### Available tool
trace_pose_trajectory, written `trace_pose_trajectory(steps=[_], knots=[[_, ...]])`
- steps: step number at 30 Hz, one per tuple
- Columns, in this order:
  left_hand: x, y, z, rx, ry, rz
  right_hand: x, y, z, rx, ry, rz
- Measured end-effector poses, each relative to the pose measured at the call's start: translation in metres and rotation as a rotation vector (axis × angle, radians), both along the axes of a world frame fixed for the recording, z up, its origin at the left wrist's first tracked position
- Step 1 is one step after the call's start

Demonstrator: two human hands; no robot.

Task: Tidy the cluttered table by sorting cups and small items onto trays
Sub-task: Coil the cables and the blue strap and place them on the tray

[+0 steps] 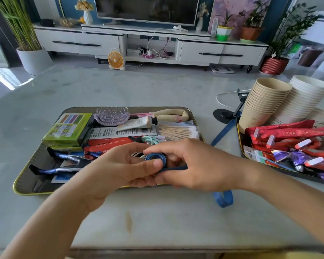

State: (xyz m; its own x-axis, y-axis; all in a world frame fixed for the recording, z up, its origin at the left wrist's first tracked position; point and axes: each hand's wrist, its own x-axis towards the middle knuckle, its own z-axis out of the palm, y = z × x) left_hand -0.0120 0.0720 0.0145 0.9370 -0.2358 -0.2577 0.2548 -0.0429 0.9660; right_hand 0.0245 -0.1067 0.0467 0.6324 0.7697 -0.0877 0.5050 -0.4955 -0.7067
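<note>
both hands meet just above the near edge of the left tray [26,186], winding a blue strap [155,157] into a small coil. the left hand [118,167] pinches the coil, thumb pressed on its near side and fingers curled behind. the right hand [193,165] has its fingers curled round it too, the index finger laid over the top. the strap's loose tail [223,199] lies on the tabletop [157,221] below the right wrist, off the tray. whether the blue length between the two trays belongs to the same strap, i cannot tell.

to do this well, the left thumb should likely press firmly so the coil cannot spring open, while the right hand feeds the tail in flat, without twists. once wound, the end wants tucking under the last turn. then the coil could go down by the mint cable [150,139], where it would sit among similar small items.
</note>
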Motion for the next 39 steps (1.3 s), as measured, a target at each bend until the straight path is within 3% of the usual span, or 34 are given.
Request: trace_pose_trajectory(steps=[3,5,9,13,15,17,21,23,28,33,39], knots=[[0.002,0.012,0.005,0.024,0.024,-0.171,-0.001,-0.004,0.007,-0.006,0.12,0.036],[0.002,0.011,0.005,0.033,-0.015,-0.107,-0.002,-0.003,0.005,0.029,0.084,-0.012],[-0.001,-0.006,0.001,-0.141,-0.032,0.233,-0.002,0.003,-0.004,0.057,-0.232,-0.17],[-0.009,-0.024,0.0,-0.252,0.003,0.193,-0.006,0.005,-0.011,-0.047,-0.481,-0.228],[-0.008,-0.023,-0.001,-0.239,0.028,0.172,-0.007,0.005,-0.012,0.003,-0.421,-0.235],[-0.005,-0.012,0.0,-0.186,0.063,0.104,-0.007,0.004,-0.009,0.067,-0.241,-0.183],[-0.002,0.01,0.005,-0.084,0.069,-0.161,-0.009,0.003,-0.001,0.003,0.036,0.015],[-0.001,0.014,0.008,-0.069,0.04,-0.131,-0.008,0.004,0.001,0.029,0.031,0.012],[-0.002,-0.004,0.006,-0.132,-0.06,0.211,-0.006,0.008,-0.004,0.14,-0.172,-0.198],[-0.005,-0.019,0.002,-0.158,-0.081,0.267,-0.005,0.008,-0.007,0.065,-0.344,-0.272],[-0.002,0.002,0.002,-0.087,0.006,0.138,-0.004,0.005,-0.008,0.175,-0.003,-0.125]])
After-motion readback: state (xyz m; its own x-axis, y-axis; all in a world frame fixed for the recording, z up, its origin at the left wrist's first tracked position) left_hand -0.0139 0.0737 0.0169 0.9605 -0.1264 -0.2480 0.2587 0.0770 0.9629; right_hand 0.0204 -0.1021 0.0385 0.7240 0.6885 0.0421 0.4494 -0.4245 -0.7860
